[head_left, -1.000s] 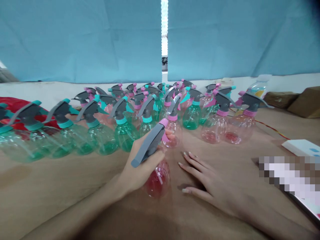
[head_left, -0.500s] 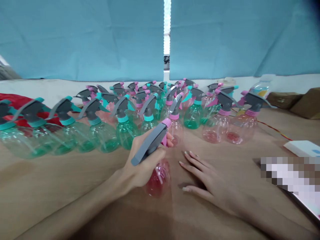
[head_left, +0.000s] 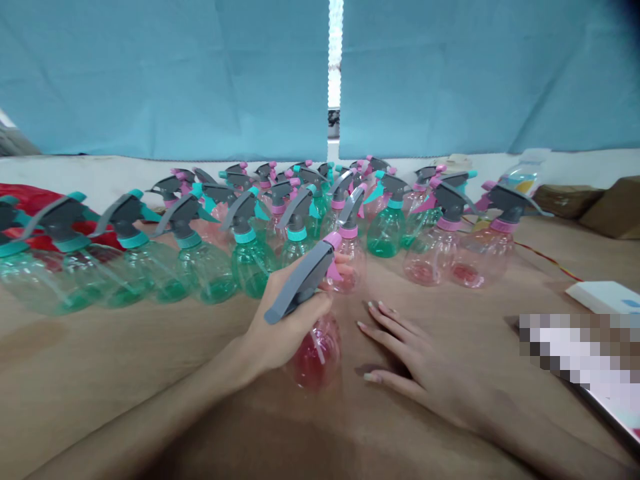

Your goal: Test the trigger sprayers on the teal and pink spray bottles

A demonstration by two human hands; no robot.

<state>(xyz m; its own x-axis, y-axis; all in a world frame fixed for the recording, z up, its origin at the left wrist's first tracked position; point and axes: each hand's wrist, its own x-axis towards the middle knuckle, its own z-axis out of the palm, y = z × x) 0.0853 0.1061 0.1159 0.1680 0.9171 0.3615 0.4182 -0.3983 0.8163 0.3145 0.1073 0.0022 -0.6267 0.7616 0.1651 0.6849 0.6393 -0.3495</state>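
Blue curtain (head_left: 165, 73), brown tabletop (head_left: 100, 373), left hand (head_left: 279, 323) around pink spray bottle (head_left: 314, 360)

spray bottle (head_left: 320, 357): glossy plastic | trigger head (head_left: 300, 283): smooth plastic | table (head_left: 125, 347): matt, wood-like | curtain (head_left: 150, 80): creased cloth

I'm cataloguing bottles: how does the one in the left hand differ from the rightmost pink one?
The left hand grips the held bottle; the rightmost bottle stands untouched.
The held bottle looks deeper red; the rightmost bottle looks paler.
The held bottle's nozzle points forward-right, the rightmost bottle's left.
Both have pink nozzles.
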